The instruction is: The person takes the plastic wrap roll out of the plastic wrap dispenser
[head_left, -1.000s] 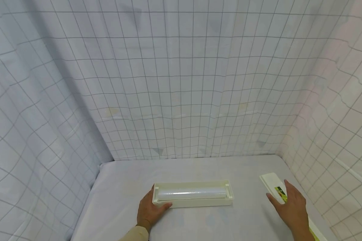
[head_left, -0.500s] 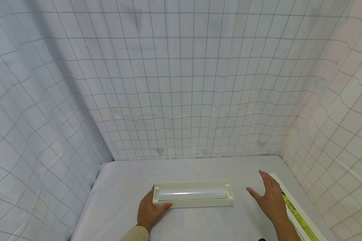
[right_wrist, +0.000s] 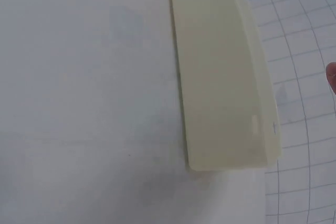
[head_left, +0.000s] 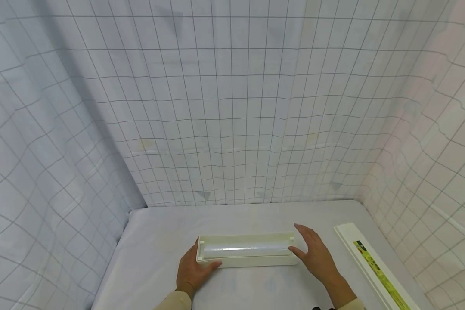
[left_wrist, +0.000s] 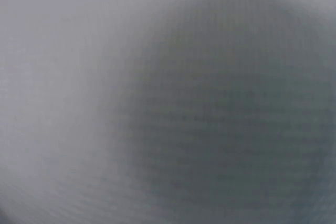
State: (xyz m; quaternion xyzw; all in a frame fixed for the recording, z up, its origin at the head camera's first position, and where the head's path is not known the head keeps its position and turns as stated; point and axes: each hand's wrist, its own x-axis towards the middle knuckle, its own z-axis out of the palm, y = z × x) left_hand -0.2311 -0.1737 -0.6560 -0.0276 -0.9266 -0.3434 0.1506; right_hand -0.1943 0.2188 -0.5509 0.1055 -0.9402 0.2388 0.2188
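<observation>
I can read no words or numbers here. The yellow-green label (head_left: 381,274) on the long white lid (head_left: 348,233) is too small for me to make out; a tiny blue mark (right_wrist: 274,127) on the pale box (right_wrist: 220,77) is illegible too.

Before you on the counter (head_left: 159,245) lies the box (head_left: 252,262), the roll (head_left: 248,249) lengthwise in it. Your left hand (head_left: 193,269) grips its left end; your right hand (head_left: 318,258) is at its right end. Farther right, well apart, the lid (head_left: 376,268) lies slanted. The curtain (head_left: 236,107) hangs behind and on both sides.
</observation>
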